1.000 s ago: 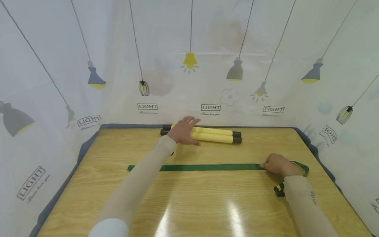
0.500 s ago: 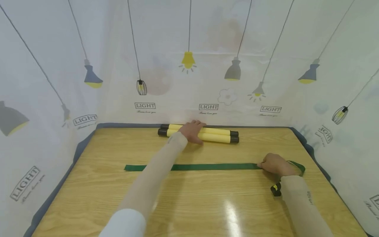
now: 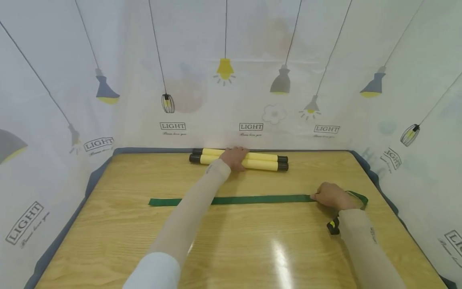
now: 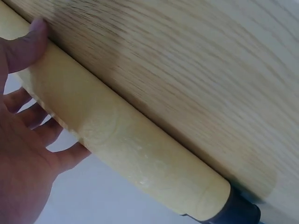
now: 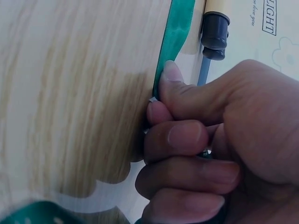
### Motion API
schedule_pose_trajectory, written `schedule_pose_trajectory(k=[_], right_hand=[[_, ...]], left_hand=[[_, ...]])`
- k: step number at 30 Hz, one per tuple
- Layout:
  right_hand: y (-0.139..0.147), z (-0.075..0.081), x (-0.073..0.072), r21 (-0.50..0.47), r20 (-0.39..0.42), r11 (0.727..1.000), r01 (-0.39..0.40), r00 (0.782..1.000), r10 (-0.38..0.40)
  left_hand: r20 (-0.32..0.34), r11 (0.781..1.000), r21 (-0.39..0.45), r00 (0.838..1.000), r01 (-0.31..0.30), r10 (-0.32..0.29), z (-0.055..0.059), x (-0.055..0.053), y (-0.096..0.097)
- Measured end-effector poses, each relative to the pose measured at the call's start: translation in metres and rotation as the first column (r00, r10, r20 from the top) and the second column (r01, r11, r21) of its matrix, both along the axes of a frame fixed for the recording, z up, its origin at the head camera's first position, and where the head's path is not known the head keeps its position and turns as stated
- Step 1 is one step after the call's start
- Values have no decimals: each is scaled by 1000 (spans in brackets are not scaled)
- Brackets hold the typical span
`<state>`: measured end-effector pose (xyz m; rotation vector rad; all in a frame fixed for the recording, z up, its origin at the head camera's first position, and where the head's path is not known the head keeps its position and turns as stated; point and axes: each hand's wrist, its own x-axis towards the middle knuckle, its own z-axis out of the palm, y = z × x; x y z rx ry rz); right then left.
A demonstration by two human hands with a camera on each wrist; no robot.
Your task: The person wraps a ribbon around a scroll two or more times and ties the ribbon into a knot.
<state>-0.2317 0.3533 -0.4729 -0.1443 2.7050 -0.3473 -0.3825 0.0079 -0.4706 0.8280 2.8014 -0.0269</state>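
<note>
Yellow tubes (image 3: 263,165), a pair with black end caps (image 3: 283,166), lie side by side along the far edge of the wooden table (image 3: 238,249), around its middle. The left hand (image 3: 234,158) is clamped on them, thumb on the near side, fingers over the far side. Nearer the person, a green strap (image 3: 263,199) runs roughly parallel to that edge, one end towards the left edge. The right hand (image 3: 333,196) pinches it between thumb and forefinger, other fingers curled in; past that hand the strap loops towards the right edge. A small black-and-yellow piece (image 3: 333,227) lies by the right sleeve (image 3: 362,237). Behind the far edge hangs a pale backdrop (image 3: 202,44) printed with lamps.
</note>
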Motion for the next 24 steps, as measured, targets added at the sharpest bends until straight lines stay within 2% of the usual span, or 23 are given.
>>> schedule_pose_trajectory(k=[8,15,19,24], right_hand=[[1,-2,1,9,-9,1000,21,1000,-21],[2,-4,2,17,0,998,54,999,-54],[1,-5,2,5,-2,999,49,999,-49],[1,-5,3,0,-15,1000,25,1000,-25]], left_hand=[[-25,999,-40,1000,-3,2,6,6,5],[-38,1000,-20,999,-2,1,14,10,-1],[-40,1000,2,999,-12,12,23,12,-8],[-5,999,36,1000,-6,6,35,18,-19]])
